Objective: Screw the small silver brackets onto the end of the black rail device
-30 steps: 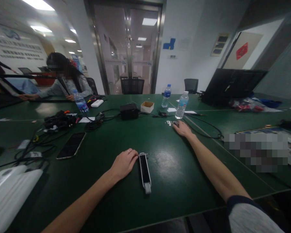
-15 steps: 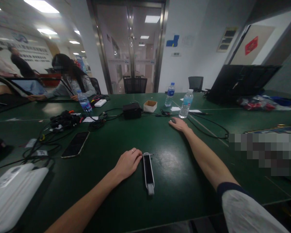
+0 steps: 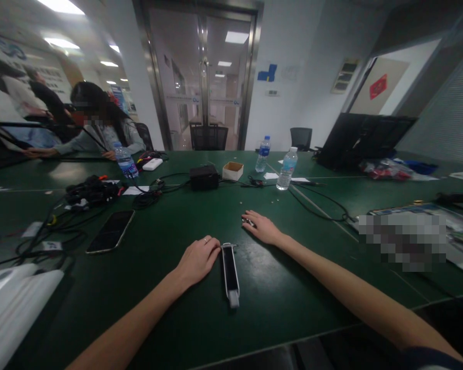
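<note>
A slim white-framed strip with a black face point(image 3: 230, 270) and a grey tab at its near end lies on the green table point(image 3: 293, 288). My left hand point(image 3: 200, 258) rests along its left side, fingers curled, with the fingertips closed at its far end. A thin metal pin point(image 3: 234, 246) sticks out to the right there. Over the table, right of and beyond the strip, my right hand point(image 3: 264, 228) has its fingers closed on a small dark and silvery metal piece point(image 3: 249, 222), too small to name exactly. Tiny bits lie on the table beyond that hand.
Two water bottles point(image 3: 287, 169), an open small box point(image 3: 232, 171) and a black box point(image 3: 204, 177) stand farther back. At left are a phone point(image 3: 111, 231), tangled cables point(image 3: 92, 192) and a white case point(image 3: 15, 303). Opposite left sits a person point(image 3: 100, 123). Electronics lie at right.
My right hand has drawn back from near the bottle, toward me and the strip, with the small metal piece. My left hand stays at the strip. The view has turned slightly right.
</note>
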`<control>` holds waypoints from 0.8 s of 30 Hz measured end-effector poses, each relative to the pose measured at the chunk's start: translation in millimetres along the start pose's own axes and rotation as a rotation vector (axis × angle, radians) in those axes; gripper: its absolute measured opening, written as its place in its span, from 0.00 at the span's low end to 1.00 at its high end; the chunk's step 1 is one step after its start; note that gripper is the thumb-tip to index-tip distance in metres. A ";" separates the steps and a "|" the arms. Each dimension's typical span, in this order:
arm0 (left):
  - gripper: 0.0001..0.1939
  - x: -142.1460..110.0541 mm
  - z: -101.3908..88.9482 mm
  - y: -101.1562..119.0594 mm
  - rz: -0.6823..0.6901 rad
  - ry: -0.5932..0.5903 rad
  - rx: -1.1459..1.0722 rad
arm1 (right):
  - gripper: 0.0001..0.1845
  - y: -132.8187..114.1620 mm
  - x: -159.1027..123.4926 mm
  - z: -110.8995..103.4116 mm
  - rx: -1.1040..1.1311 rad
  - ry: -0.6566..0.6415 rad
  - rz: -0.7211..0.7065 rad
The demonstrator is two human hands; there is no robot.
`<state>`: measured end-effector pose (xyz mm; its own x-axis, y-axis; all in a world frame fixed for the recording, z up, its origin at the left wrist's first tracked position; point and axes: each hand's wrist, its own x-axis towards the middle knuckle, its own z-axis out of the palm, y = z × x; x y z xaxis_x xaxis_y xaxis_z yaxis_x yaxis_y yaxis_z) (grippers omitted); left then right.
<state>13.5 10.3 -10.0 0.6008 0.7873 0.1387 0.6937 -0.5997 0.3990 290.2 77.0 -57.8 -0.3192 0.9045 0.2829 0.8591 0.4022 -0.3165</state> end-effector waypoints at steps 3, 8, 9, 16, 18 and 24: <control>0.12 -0.8 -0.5 0.3 -0.016 -0.015 -0.008 | 0.32 -10.7 -11.2 2.0 -0.020 0.031 -0.009; 0.12 -1.0 0.5 -1.1 -0.029 -0.028 -0.019 | 0.38 43.3 11.4 -18.9 -0.180 0.133 0.366; 0.12 -0.9 0.8 -1.5 -0.036 -0.032 -0.018 | 0.39 59.0 18.3 -25.0 -0.191 0.104 0.465; 0.13 -1.8 0.6 -1.0 -0.027 -0.026 -0.026 | 0.35 96.0 34.3 -35.2 -0.133 -0.091 0.418; 0.12 -2.2 -0.9 0.7 -0.031 -0.030 -0.026 | 0.34 80.6 24.3 -28.0 -0.108 -0.120 0.318; 0.12 -1.1 -2.0 2.2 -0.033 -0.034 -0.001 | 0.34 24.2 -24.4 -15.6 0.064 -0.132 0.010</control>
<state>13.6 8.4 -7.5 0.5904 0.8015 0.0948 0.7130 -0.5730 0.4042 325.1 62.4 -58.3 -0.3638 0.9178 0.1592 0.8366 0.3971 -0.3775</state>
